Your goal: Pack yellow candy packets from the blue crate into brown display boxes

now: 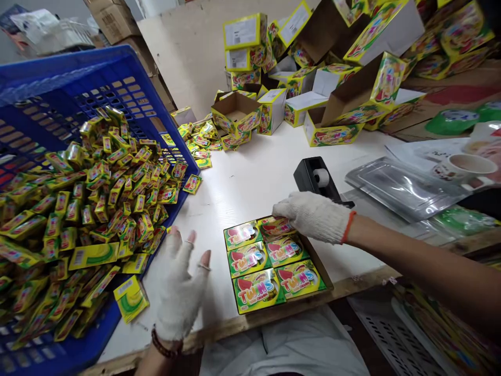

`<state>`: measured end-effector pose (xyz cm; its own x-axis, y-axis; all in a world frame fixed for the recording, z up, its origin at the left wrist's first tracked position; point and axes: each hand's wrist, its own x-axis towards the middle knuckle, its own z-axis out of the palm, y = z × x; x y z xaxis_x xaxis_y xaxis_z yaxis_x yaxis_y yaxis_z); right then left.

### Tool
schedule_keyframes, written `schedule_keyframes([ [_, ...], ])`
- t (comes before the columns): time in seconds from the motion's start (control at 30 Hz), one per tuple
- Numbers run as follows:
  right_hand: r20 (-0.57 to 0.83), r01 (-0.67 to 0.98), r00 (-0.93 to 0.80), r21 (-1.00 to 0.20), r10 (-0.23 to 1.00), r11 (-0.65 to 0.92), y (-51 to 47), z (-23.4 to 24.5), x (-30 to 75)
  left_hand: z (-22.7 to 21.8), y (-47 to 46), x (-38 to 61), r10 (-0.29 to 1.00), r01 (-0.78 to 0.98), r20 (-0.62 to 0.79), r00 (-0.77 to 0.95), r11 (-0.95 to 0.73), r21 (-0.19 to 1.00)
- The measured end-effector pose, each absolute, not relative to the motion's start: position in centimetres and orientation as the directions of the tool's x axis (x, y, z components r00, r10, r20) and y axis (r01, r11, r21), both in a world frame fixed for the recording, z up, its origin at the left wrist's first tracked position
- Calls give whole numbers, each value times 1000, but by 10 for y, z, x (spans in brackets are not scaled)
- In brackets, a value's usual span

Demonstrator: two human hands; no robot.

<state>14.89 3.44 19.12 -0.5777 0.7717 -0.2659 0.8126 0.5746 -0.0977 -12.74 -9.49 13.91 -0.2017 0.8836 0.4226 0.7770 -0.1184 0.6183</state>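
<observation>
In front of me on the white table stands a shallow carton (230, 284) filled with several small yellow-green candy boxes (287, 249) printed "TWINS", laid in two columns. My right hand (313, 214), in a white knitted glove, is closed over the far right candy box (276, 228), its fingertips at the carton's far edge. My left hand (182, 290), in a white glove with bare fingertips, is held with fingers spread and nothing in it. It is between the carton and a blue crate (156, 102) heaped with candy boxes (97, 203). A loose candy box (131, 298) lies beside the left hand.
A black tape dispenser (305, 177) stands beyond my right hand. Open display cartons (332, 128) pile up at the back, with loose candy boxes (201, 137) beside them. Clear plastic trays (407, 188) and a cup (465, 166) sit at right. The table's wooden edge (215, 331) runs before me.
</observation>
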Motion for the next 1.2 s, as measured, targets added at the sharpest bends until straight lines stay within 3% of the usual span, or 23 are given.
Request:
schedule_keyframes([
  [0.1, -287, 830, -541, -32, 791, 556, 41, 193, 140, 151, -100, -72, 851, 714, 481, 209, -469, 520],
  [0.17, -306, 839, -520, -7, 798, 544, 43, 194, 139, 156, -95, -34, 825, 692, 331, 459, -565, 449],
  [0.23, -304, 834, -523, 12, 796, 552, 41, 194, 140, 154, -85, -5, 826, 760, 153, 543, -560, 329],
  [0.33, -280, 804, -558, 50, 781, 592, 34, 194, 138, 142, -73, 17, 837, 833, -62, 543, -529, 161],
  [0.43, -280, 771, -585, 101, 762, 629, 29, 193, 133, 132, -73, 23, 819, 834, -154, 552, -542, 105],
  [0.57, -377, 802, -525, 81, 763, 592, 36, 200, 130, 128, -80, 22, 827, 840, -149, 542, -529, 117],
  [0.77, -477, 824, -407, 175, 779, 538, 35, 216, 117, 124, -81, 22, 835, 841, -113, 538, -524, 138],
  [1.03, -401, 815, -517, 40, 756, 579, 38, 179, 124, 121, -82, 20, 845, 835, -37, 533, -518, 188],
  [1.2, -285, 722, -603, 200, 745, 662, 26, 162, 127, 120, -84, 19, 846, 832, 14, 533, -527, 175],
])
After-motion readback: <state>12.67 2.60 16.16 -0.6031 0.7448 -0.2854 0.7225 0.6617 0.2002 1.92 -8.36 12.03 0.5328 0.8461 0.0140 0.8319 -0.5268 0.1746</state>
